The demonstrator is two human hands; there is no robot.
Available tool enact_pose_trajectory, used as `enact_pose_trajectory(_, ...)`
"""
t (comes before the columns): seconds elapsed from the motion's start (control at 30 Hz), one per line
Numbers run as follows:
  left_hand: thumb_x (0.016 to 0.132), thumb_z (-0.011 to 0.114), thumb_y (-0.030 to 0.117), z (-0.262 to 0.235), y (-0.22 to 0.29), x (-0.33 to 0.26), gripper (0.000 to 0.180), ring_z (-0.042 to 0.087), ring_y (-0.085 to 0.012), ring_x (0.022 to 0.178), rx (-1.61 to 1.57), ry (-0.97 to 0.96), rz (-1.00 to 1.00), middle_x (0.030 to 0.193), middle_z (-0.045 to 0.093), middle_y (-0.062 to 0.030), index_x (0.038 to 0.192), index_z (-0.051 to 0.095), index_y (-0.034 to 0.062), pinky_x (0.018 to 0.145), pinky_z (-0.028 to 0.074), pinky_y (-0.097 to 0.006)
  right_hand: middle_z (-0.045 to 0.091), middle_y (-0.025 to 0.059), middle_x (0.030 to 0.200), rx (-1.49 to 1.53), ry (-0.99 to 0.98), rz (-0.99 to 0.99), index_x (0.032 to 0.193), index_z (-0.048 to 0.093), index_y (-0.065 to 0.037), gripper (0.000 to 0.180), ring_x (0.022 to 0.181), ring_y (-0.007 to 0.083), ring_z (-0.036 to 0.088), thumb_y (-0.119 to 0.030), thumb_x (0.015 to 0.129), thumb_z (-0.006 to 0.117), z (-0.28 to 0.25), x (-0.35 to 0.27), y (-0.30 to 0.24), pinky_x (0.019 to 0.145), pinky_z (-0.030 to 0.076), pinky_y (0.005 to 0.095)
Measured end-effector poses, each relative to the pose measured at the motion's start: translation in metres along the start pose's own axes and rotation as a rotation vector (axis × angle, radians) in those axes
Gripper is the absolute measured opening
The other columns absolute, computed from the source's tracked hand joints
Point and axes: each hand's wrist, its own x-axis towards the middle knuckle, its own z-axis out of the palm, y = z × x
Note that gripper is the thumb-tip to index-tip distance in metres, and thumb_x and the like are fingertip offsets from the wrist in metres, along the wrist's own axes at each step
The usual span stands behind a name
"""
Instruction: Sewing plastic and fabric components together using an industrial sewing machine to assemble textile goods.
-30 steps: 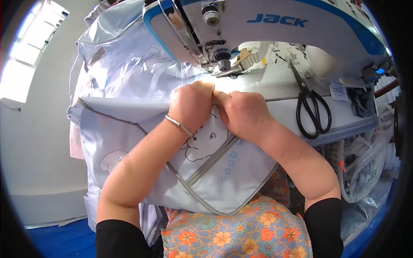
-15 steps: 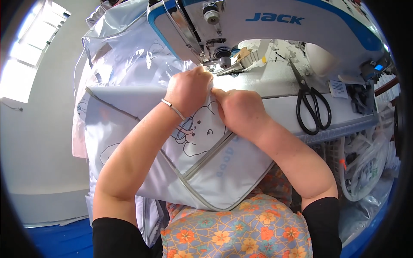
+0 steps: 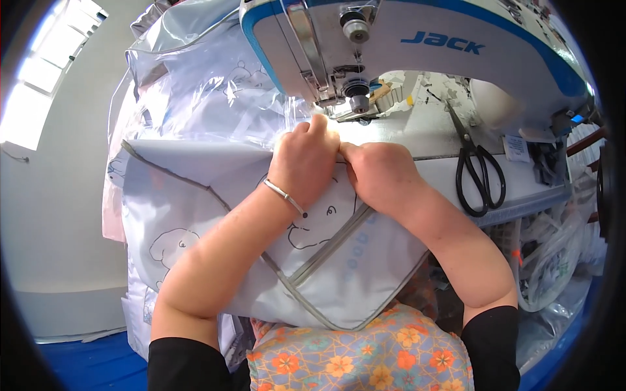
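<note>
Nearest, a grey-blue cloth printed with orange flowers (image 3: 352, 355) covers the lap. Over it and up onto the white table (image 3: 438, 171) drapes the white fabric panel with grey piping and line-drawn animals (image 3: 336, 290). At its far edge, 2 hands nearly touch: the left hand (image 3: 305, 158), fingers mostly curled, and the right hand (image 3: 388, 171), closed in a pinch, both grip the panel. Rightward lie black-handled metal scissors (image 3: 467, 144); beyond stands a white-and-blue sewing machine (image 3: 417, 55).
</note>
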Motion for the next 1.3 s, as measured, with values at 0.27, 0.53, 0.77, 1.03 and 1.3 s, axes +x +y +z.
enact_pose_trajectory(0.27,0.075,0.062,0.014,0.014,-0.018,0.003,0.001,0.059,-0.0213,0.087,-0.076,0.195,0.056,0.083,0.057,-0.0029,0.075,0.063,0.0133,0.078,0.047,-0.035,0.068,0.0128,0.073,-0.040,0.047,0.028,0.103,0.070,-0.009,0.022,0.069,0.0322,0.067,-0.010,0.084,0.060,0.006,0.010,0.001,0.060,0.052,0.0452)
enact_pose_trajectory(0.53,0.076,0.060,0.012,0.007,-0.018,0.000,0.003,0.061,-0.0231,0.086,-0.098,0.063,0.007,0.081,0.060,-0.0033,0.074,0.063,0.0131,0.081,0.046,-0.038,0.066,0.0102,0.070,-0.058,0.090,-0.079,0.105,0.070,-0.011,0.020,0.063,0.0296,0.066,-0.013,0.086,0.065,-0.003,-0.005,0.008,0.056,0.052,0.0427)
enact_pose_trajectory(0.77,0.081,0.059,0.010,-0.002,-0.015,0.006,0.011,0.063,-0.0264,0.096,-0.200,-0.069,0.014,0.091,0.065,-0.0063,0.088,0.067,0.0130,0.089,0.045,-0.041,0.064,0.0094,0.068,-0.104,0.126,-0.037,0.095,0.067,-0.009,0.010,0.061,0.0296,0.065,-0.015,0.088,0.064,0.013,-0.001,-0.003,0.053,0.052,0.0419)
enact_pose_trajectory(1.03,0.080,0.074,0.031,-0.091,-0.013,-0.103,0.065,0.042,-0.0371,0.137,-0.372,-0.134,-0.103,0.142,0.049,-0.0211,0.137,0.054,0.0070,0.116,0.027,-0.055,0.068,0.0116,0.073,-0.099,0.172,-0.052,0.103,0.070,-0.010,0.018,0.067,0.0304,0.067,-0.011,0.087,0.061,0.014,0.004,0.006,0.059,0.053,0.0429)
enact_pose_trajectory(1.3,0.075,0.072,0.024,-0.060,0.006,-0.284,0.057,0.054,-0.0369,0.124,0.145,-0.055,-0.332,0.133,0.057,-0.0181,0.128,0.062,0.0056,0.110,0.033,-0.058,0.069,0.0136,0.074,-0.057,0.203,-0.029,0.109,0.069,-0.011,0.022,0.067,0.0310,0.067,-0.014,0.089,0.062,0.010,0.007,0.006,0.062,0.053,0.0425)
